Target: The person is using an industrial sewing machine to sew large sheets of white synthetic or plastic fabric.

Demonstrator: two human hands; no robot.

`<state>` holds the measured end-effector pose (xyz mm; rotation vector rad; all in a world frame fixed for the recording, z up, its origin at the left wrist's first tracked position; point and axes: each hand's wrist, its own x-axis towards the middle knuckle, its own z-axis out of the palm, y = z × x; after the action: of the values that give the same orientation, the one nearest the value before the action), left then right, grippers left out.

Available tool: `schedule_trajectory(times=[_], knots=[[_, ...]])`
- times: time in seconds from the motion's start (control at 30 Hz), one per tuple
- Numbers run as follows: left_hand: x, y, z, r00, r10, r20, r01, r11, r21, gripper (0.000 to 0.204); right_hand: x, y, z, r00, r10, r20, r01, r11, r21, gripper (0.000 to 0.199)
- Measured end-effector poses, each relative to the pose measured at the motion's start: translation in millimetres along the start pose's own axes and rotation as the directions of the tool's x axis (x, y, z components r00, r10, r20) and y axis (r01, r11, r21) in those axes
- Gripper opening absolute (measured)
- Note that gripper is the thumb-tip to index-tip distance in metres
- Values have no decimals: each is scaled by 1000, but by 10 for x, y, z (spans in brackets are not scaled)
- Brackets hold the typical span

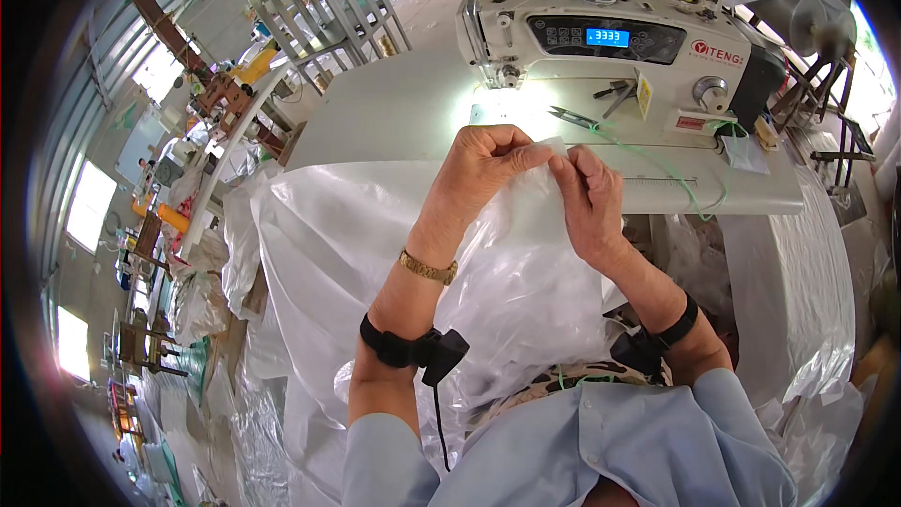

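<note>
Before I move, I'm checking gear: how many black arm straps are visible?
2: one black strap around the left forearm, another black strap around the right forearm.

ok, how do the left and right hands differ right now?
Pose: the left hand reaches across to the right, thumb extended; the right hand stands more upright, fingers bent near the top.
Height: the left hand sits a little higher in the picture than the right hand.
Wrist: a gold-coloured band circles the left; the right shows none.
Shared: both are bare and appear to pinch the translucent plastic sheet.
</note>
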<state>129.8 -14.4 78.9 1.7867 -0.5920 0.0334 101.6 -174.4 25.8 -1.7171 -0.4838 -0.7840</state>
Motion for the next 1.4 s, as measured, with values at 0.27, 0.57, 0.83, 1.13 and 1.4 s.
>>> schedule_trajectory(times=[0.27,0.57,0.83,1.13,1.4], knots=[[-15,-105,-36,998,13,-61,-12,1000,25,28,-206,-22,7,985,108,132,-108,994,-5,17],[-34,-159,-40,994,-48,-100,62,988,141,34,-276,20,53,946,-200,254,261,937,-232,61],[-37,-343,-142,971,-205,-121,219,970,109,33,-257,12,107,890,-28,456,242,875,-420,68],[249,-764,-314,975,190,-116,-65,741,668,25,-272,228,296,802,75,593,306,800,-517,52],[631,-1434,-339,996,53,-69,5,757,654,18,579,1093,360,729,209,652,64,927,-369,17]])
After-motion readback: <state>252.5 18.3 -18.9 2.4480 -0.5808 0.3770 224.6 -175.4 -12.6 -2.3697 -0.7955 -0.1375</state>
